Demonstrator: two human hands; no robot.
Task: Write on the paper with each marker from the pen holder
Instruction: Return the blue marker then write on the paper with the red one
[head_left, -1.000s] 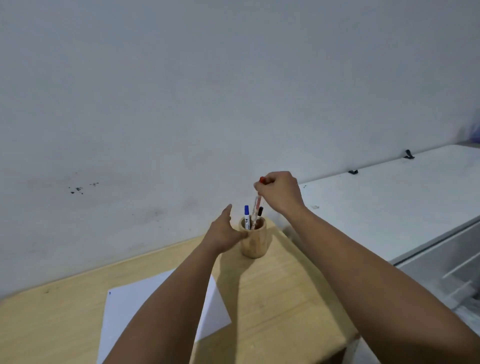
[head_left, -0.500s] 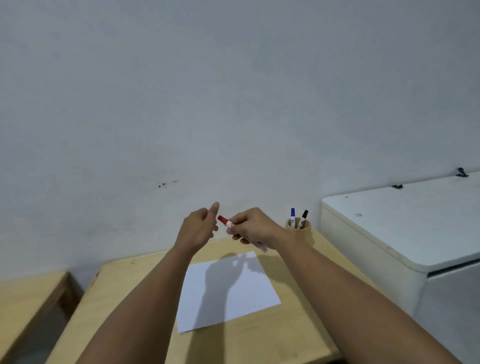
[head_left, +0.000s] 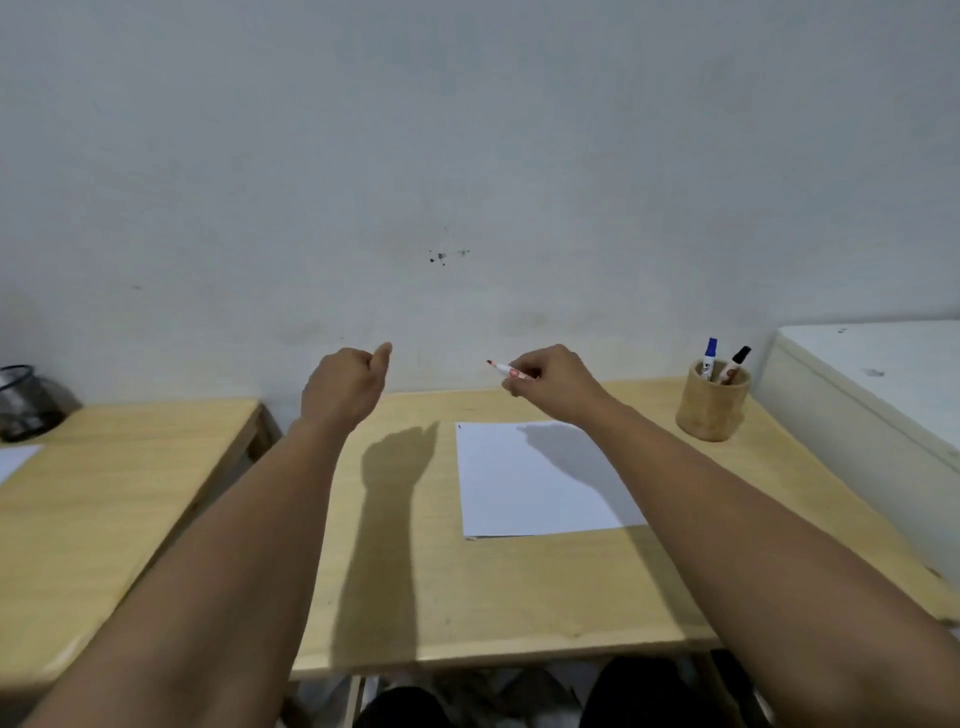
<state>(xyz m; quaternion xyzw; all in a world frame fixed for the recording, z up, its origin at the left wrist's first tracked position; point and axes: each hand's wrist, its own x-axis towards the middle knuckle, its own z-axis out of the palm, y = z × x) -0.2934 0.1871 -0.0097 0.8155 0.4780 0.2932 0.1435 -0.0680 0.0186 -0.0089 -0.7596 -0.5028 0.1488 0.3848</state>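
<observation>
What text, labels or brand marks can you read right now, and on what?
None can be read.
Blue-capped marker in the wooden pen holder: dark print on its white barrel, too small to read.
Red marker in the right hand: reddish print, blurred.
Paper: blank.

Both arms extended forward, bare forearms entering from the bottom corners of the frame. Left hand (head_left: 343, 387) mid-frame, loosely fisted, thumb sticking up. Right hand (head_left: 553, 382) right of centre, fingers curled, pinching something thin; hands well apart, both raised.
</observation>
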